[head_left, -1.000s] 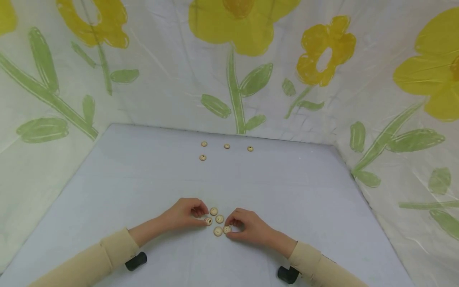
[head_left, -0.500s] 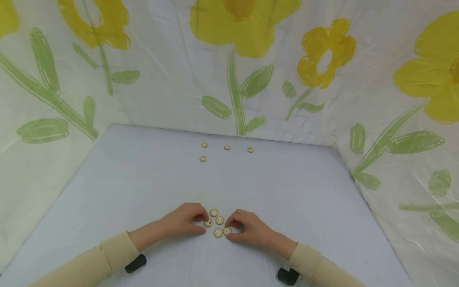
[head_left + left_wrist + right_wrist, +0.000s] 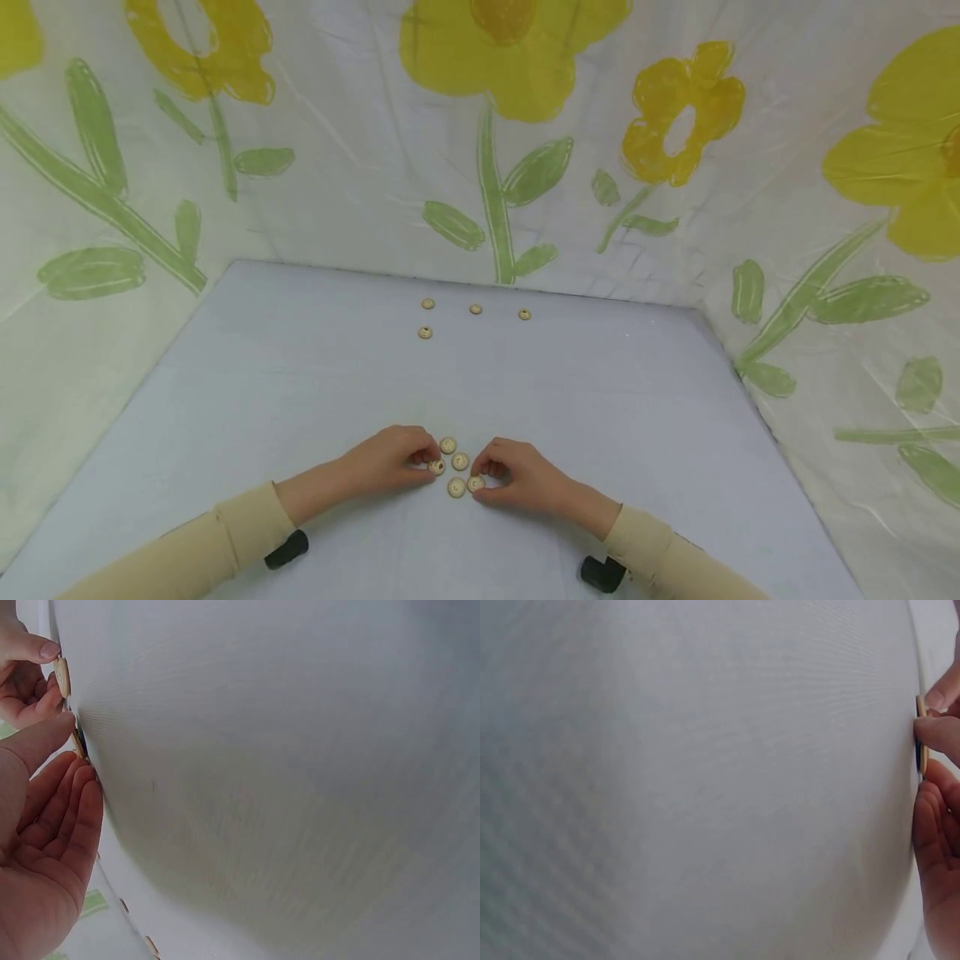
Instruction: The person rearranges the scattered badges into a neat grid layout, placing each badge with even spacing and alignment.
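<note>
My left hand (image 3: 390, 460) pinches a small round wooden disc (image 3: 437, 467) with a dark mark on top, between thumb and fingers at the table surface. Opposite it, my right hand (image 3: 523, 475) pinches another pale wooden disc (image 3: 476, 483) by its edge. Between the hands lie three more discs: an upper one (image 3: 447, 445), a middle one (image 3: 460, 461) and a lower one (image 3: 457, 487). In the left wrist view the left hand (image 3: 52, 817) has its disc (image 3: 79, 742) edge-on. The right wrist view catches the right hand (image 3: 941, 840) at its border.
Several similar discs lie near the table's far side, among them a left one (image 3: 425, 332) and a right one (image 3: 524, 314). A pale cloth covers the table (image 3: 300, 350). Flower-painted sheeting (image 3: 360, 167) rises behind and at both sides.
The left thumb and fingers moved off and back onto the disc's edge, and that disc shifted very slightly. My right hand has kept its place on its disc.
</note>
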`<act>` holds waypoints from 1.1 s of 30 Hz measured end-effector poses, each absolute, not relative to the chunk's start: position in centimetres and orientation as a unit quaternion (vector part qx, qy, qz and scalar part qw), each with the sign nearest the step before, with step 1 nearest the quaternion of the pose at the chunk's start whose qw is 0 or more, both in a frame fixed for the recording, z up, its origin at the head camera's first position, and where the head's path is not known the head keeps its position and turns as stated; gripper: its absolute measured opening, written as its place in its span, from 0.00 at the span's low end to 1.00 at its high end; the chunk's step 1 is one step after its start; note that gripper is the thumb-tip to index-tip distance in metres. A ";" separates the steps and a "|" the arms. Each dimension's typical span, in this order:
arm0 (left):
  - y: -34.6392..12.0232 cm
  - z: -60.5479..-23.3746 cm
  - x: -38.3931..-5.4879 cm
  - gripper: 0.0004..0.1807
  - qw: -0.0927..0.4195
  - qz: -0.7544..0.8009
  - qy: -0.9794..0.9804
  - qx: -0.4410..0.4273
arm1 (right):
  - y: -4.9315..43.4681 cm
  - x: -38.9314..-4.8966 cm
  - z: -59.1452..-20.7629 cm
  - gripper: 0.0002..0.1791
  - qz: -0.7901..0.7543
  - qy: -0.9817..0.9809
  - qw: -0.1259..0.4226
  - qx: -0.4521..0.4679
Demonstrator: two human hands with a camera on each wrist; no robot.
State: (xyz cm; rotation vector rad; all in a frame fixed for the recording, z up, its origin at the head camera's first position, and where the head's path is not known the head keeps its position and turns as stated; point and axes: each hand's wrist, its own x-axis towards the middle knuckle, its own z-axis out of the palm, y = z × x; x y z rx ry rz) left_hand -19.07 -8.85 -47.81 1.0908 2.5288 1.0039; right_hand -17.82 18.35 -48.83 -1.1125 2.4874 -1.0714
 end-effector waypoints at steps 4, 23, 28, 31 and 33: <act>-8.8 -47.7 -19.0 0.07 0.104 0.340 0.860 0.366 | 18.3 -17.8 -48.7 0.11 -0.364 0.843 0.111 -0.379; -8.7 -47.8 -19.1 0.07 0.080 0.330 0.863 0.373 | 18.2 -18.1 -48.5 0.12 -0.350 0.853 0.121 -0.367; -8.6 -47.8 -19.1 0.07 0.081 0.328 0.865 0.371 | 18.4 -18.3 -48.4 0.11 -0.362 0.850 0.122 -0.364; -8.6 -47.7 -19.1 0.07 0.081 0.331 0.863 0.373 | 18.5 -18.5 -48.5 0.11 -0.374 0.845 0.119 -0.364; -8.6 -47.6 -19.1 0.07 0.086 0.335 0.862 0.371 | 18.6 -18.7 -48.4 0.11 -0.383 0.843 0.116 -0.360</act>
